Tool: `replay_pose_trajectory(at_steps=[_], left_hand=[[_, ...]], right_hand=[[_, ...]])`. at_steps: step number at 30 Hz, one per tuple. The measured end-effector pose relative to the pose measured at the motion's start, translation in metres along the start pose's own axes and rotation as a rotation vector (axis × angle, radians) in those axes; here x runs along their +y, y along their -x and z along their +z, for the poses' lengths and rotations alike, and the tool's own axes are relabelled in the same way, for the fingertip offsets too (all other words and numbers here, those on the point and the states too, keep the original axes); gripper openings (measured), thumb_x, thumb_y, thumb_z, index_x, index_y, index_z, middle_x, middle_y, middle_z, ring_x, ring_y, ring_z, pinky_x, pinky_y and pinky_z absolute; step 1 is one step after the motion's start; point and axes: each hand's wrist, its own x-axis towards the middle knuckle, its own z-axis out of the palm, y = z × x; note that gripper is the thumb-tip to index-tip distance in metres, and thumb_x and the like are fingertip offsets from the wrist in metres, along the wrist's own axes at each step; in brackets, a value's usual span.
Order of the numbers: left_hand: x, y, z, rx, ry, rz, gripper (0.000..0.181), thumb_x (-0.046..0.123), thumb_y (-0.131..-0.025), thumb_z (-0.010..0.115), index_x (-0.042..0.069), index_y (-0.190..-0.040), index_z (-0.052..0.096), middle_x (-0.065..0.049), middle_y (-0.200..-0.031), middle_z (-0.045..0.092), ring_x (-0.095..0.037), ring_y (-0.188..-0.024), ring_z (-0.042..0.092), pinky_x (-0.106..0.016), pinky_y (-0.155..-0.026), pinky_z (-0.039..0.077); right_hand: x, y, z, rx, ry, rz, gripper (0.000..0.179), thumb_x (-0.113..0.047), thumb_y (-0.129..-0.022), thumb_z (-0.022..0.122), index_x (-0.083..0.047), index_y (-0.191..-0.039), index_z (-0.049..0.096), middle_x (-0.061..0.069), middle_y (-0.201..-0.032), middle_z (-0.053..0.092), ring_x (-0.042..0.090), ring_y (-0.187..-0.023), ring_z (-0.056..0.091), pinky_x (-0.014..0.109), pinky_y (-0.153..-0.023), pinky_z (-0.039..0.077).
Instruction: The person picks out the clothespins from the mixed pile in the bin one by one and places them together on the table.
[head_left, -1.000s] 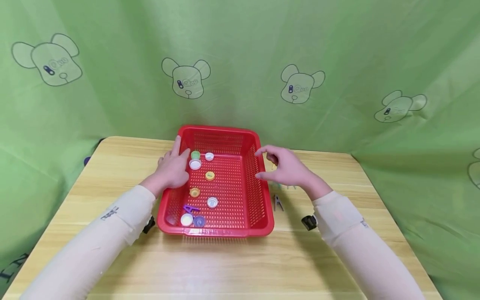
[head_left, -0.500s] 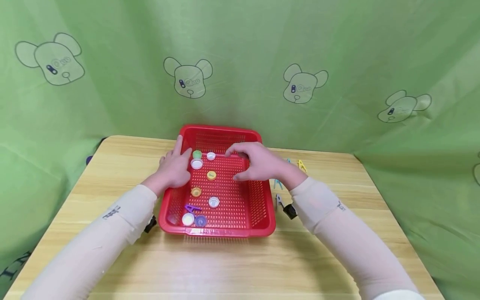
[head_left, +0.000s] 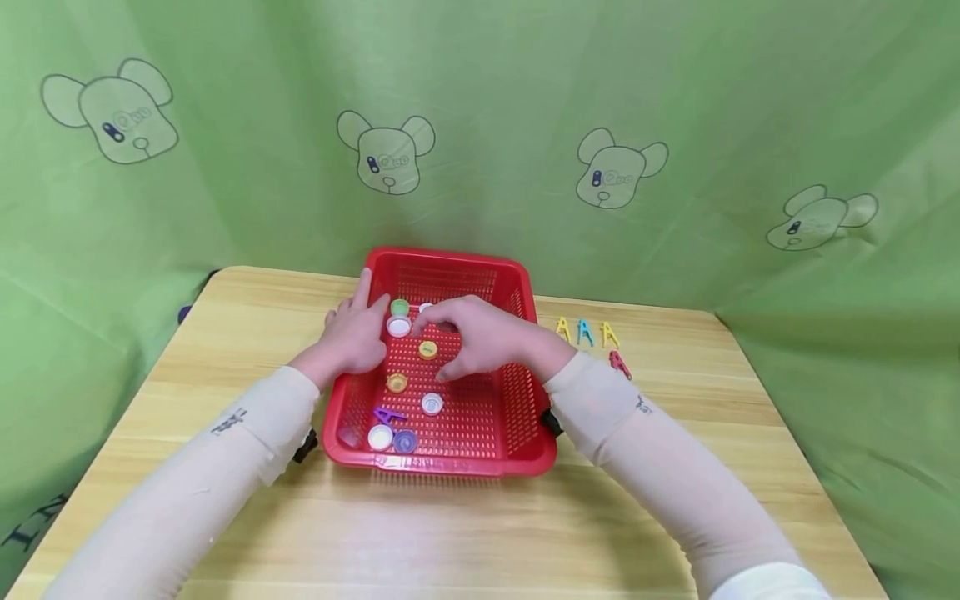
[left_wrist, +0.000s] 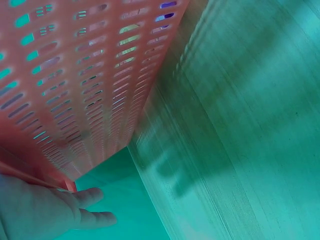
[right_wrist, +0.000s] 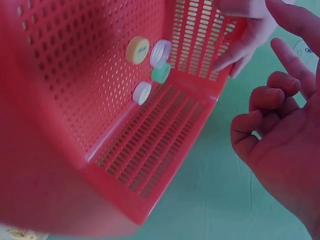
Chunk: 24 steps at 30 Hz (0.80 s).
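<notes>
My left hand [head_left: 354,335] rests on the left rim of a red plastic basket [head_left: 442,468], its fingers spread; the left wrist view shows two of its fingers [left_wrist: 97,219] outside the wall. Over the basket's middle is my right hand [head_left: 480,337], thumb and index finger wide apart, other fingers loosely curled, with nothing between them. Bottle caps lie on the basket floor: a yellow cap [head_left: 427,350] near the right hand, an orange cap [head_left: 397,382], a green cap [head_left: 400,308], a purple cap [head_left: 405,442] and several white caps [head_left: 432,404]. A purple clothespin [head_left: 388,415] is among them.
Right of the basket, on the wooden table [head_left: 480,533], lie yellow clothespins [head_left: 609,334], a blue clothespin [head_left: 585,332] and a red clothespin [head_left: 619,364]. A green curtain [head_left: 495,200] with printed mouse heads hangs behind the table.
My right hand has moved left from beyond the basket's right rim to over its middle. My left hand has stayed on the left rim.
</notes>
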Motion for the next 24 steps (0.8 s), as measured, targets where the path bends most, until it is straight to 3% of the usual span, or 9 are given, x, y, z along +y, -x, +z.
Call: replay_pose_trajectory(at_steps=[11, 15, 19, 24], left_hand=[[-0.003, -0.002, 0.001, 0.002, -0.022, 0.006, 0.076, 0.018, -0.089, 0.067, -0.002, -0.154, 0.032, -0.019, -0.164, -0.016, -0.054, -0.137, 0.027, -0.073, -0.106, 0.019], [-0.003, -0.002, 0.0, 0.004, -0.038, 0.002, 0.081, 0.023, -0.087, 0.071, -0.001, -0.154, 0.032, -0.019, -0.164, -0.015, -0.053, -0.136, 0.029, -0.073, -0.106, 0.021], [-0.002, -0.002, 0.0, -0.003, -0.04, -0.001, 0.08, 0.018, -0.086, 0.07, -0.001, -0.154, 0.033, -0.019, -0.164, -0.015, -0.053, -0.136, 0.029, -0.073, -0.105, 0.021], [-0.002, -0.002, 0.001, -0.002, -0.043, -0.002, 0.076, 0.014, -0.087, 0.066, -0.001, -0.154, 0.033, -0.019, -0.164, -0.015, -0.052, -0.136, 0.03, -0.072, -0.106, 0.02]], right_hand=[[-0.005, -0.019, 0.021, -0.071, -0.026, -0.062, 0.058, -0.02, -0.075, 0.089, -0.022, -0.127, 0.066, -0.01, -0.124, 0.061, 0.007, -0.113, 0.051, 0.03, -0.094, 0.048], [-0.003, -0.024, 0.032, -0.097, -0.059, -0.093, 0.057, -0.017, -0.075, 0.089, -0.022, -0.126, 0.065, -0.009, -0.123, 0.061, 0.014, -0.115, 0.052, 0.03, -0.095, 0.047], [0.003, -0.027, 0.045, -0.143, -0.135, -0.083, 0.055, -0.01, -0.075, 0.088, -0.023, -0.124, 0.066, -0.002, -0.124, 0.062, 0.02, -0.115, 0.052, 0.031, -0.094, 0.048], [0.011, -0.031, 0.056, -0.18, -0.18, -0.072, 0.057, -0.005, -0.074, 0.087, -0.019, -0.126, 0.068, -0.003, -0.125, 0.061, 0.021, -0.117, 0.051, 0.032, -0.093, 0.051]])
